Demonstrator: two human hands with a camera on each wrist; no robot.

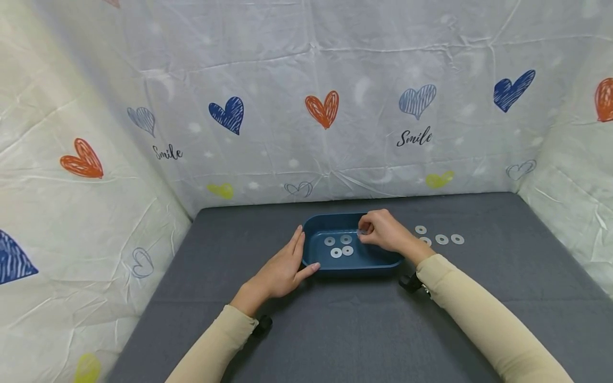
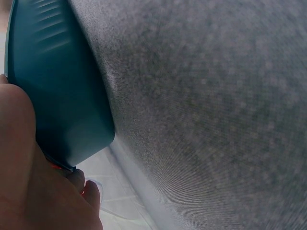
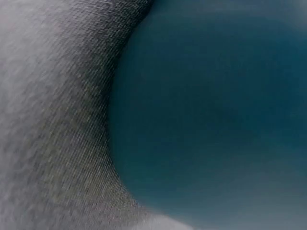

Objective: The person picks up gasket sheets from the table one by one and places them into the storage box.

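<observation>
A pale flat washer (image 1: pixel 361 233), partly hidden by fingers, is pinched between the thumb and fingertips of the right hand (image 1: pixel 384 231). It is over the right half of a shallow blue tray (image 1: pixel 354 272), inside the line of its rim; whether it touches the tray's floor, I cannot tell. To its left, four loose washers (image 1: pixel 332 253) lie flat in the tray: two towards the back, somewhat apart, and two in front of them, so close together that they touch or nearly touch.

The left hand (image 1: pixel 280 270) is spread wide, its straight fingers laid along the left end of the tray and its thumb reaching to the front left corner. The left wrist view shows the tray's outer wall beside that hand, with short ridges moulded into it. In the right wrist view the blue wall is blurred and fills most of the picture.

Right of the tray, four more washers (image 1: pixel 454 240) lie on the grey worktop (image 1: pixel 345 324); the one nearest the right wrist is partly covered by it. Both arms wear cream sleeves (image 1: pixel 483 314), with a small dark device (image 1: pixel 409 283) below each cuff. Behind the worktop hangs a white, creased cloth (image 1: pixel 273 69) printed with coloured hearts and the word "Smile".
</observation>
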